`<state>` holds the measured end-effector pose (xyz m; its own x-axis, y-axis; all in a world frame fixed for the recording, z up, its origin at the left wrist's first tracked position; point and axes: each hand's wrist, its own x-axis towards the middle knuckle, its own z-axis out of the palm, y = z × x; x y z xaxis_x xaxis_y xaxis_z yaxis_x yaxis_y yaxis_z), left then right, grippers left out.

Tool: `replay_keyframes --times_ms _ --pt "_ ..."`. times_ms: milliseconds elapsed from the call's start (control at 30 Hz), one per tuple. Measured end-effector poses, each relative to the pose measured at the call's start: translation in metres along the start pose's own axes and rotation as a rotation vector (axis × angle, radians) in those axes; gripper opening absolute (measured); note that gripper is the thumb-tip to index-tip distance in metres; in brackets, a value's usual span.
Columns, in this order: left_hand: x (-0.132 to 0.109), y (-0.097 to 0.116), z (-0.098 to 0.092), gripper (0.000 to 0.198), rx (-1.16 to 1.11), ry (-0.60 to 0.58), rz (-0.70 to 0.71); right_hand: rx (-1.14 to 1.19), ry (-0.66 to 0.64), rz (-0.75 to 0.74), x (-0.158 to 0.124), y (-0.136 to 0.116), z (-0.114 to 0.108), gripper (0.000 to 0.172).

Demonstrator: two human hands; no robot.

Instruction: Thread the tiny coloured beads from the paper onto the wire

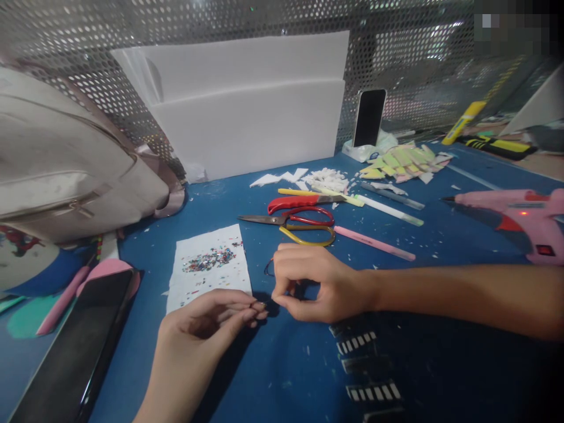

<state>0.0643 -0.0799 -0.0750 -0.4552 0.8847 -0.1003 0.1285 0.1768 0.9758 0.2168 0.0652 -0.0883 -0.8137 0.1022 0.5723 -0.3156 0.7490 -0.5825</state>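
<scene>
My left hand is closed in a pinch beside the near edge of a white paper sheet. Something tiny shows at its fingertips, too small to name. Small multicoloured beads or sequins lie scattered on that sheet. Just to the right, my right hand is also closed, thumb against the curled forefinger; what it holds, if anything, is hidden. A thin dark thread or wire loop shows beside its knuckles. Scissors with red and yellow handles lie beyond the right hand, next to a red-handled cutter.
At right a pink glue gun has a lit light. Pens, white scraps and a propped phone stand or lie behind. A dark phone and bag are left. Dark-and-white strips lie near my right forearm.
</scene>
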Motion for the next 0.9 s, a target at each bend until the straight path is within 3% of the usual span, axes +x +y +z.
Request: replay_keyframes --times_ms 900 --pt "-0.0033 0.0003 0.0008 0.004 0.026 -0.013 0.014 -0.019 -0.045 -0.007 -0.0015 0.0002 0.0007 0.015"
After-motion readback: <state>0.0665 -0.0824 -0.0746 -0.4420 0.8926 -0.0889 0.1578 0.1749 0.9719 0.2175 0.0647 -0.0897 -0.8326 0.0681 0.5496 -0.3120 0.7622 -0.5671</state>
